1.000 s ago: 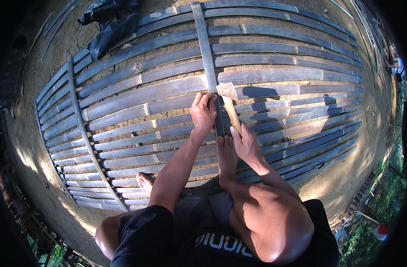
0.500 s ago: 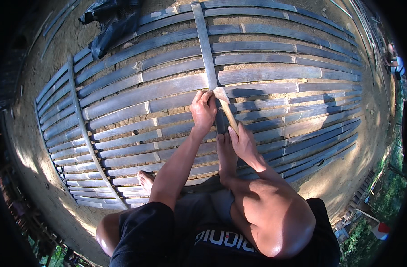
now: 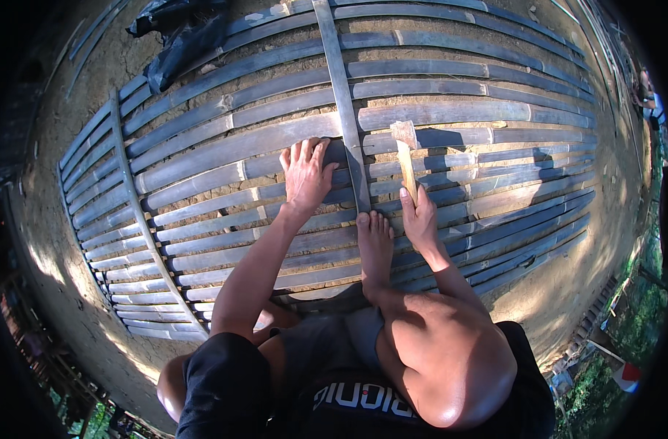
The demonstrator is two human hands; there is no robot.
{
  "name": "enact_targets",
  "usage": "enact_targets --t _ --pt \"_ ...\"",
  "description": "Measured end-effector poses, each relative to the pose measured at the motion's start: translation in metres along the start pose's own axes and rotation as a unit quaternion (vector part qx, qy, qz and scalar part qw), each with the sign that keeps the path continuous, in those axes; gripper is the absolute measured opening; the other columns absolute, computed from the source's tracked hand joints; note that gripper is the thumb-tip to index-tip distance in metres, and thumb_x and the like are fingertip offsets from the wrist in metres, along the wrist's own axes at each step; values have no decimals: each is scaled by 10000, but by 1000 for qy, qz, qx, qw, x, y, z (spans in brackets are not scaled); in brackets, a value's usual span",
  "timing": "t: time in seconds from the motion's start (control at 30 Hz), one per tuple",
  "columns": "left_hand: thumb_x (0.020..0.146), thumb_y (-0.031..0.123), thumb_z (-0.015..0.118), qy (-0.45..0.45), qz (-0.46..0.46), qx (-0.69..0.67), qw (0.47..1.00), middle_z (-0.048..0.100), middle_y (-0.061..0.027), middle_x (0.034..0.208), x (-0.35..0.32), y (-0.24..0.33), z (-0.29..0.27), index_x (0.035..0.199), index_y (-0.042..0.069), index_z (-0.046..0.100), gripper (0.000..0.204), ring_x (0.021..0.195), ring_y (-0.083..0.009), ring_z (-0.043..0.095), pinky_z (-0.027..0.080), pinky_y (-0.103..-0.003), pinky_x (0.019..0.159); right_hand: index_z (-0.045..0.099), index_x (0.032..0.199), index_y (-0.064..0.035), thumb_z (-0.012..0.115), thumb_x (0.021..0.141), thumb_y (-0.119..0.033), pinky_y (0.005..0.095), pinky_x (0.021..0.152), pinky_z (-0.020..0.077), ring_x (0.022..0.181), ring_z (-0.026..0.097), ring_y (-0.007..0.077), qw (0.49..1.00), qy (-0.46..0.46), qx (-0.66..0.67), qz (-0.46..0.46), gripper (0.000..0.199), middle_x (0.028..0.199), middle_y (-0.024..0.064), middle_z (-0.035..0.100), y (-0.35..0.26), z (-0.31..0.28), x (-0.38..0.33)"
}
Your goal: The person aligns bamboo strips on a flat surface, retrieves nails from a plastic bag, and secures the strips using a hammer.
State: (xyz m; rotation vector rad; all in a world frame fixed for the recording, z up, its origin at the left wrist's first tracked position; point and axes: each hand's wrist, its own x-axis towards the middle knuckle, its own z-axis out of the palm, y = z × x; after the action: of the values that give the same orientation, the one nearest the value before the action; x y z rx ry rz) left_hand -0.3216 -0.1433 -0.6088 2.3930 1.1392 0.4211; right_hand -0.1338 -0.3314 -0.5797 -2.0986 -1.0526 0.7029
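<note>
My left hand (image 3: 307,174) lies palm down with its fingers stretched out over a split bamboo slat (image 3: 275,143), left of the upright cross strip (image 3: 342,95). My right hand (image 3: 420,221) is closed round the wooden handle of a hammer (image 3: 407,157). Its pale, blocky head is raised above the slats right of the strip and throws a shadow on them. The strip crosses over the rows of grey bamboo slats. My bare foot (image 3: 376,241) rests on the slats by the strip's near end.
A second cross strip (image 3: 133,190) runs over the slats at the left. Crumpled black plastic sheeting (image 3: 184,44) lies at the far left of the frame of slats. Dry bare soil (image 3: 63,241) surrounds it, and thin poles (image 3: 597,58) lie at the far right.
My left hand has moved left off the cross strip, and its fingers have opened. My right hand has carried the hammer to the right, away from the strip.
</note>
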Motion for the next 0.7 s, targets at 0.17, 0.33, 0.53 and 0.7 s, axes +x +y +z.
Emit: enact_targets --t 0.17,0.33,0.53,0.7 --pt "820 201 799 -20 -4 26 999 566 -91 1272 1 -7 -1 1320 110 582 553 1221 -310 510 344 -483 1079 581 999 19 577 1053 -346 492 580 459 668 615 459 999 6 23 22 368 729 256 599 -7 -5 -4" --pt "815 192 800 -56 -17 24 998 556 -96 1237 6 -6 -4 1289 110 571 533 1207 -307 509 357 -479 1064 623 993 14 612 1027 -409 507 591 474 668 643 451 993 20 80 86 424 738 284 623 -38 -4 -11" --pt "819 220 800 -81 -30 39 996 551 -105 1206 10 -2 -8 1267 98 573 516 1204 -307 504 357 -480 1057 621 937 11 597 1030 -426 510 584 458 682 610 501 989 21 120 83 447 730 299 602 -53 4 -18" --pt "826 243 795 -85 -30 41 995 548 -111 1215 9 -1 -6 1269 95 570 518 1214 -318 496 345 -496 1065 626 960 16 598 1033 -399 504 598 465 701 608 500 991 6 100 91 422 753 287 618 -52 8 -26"
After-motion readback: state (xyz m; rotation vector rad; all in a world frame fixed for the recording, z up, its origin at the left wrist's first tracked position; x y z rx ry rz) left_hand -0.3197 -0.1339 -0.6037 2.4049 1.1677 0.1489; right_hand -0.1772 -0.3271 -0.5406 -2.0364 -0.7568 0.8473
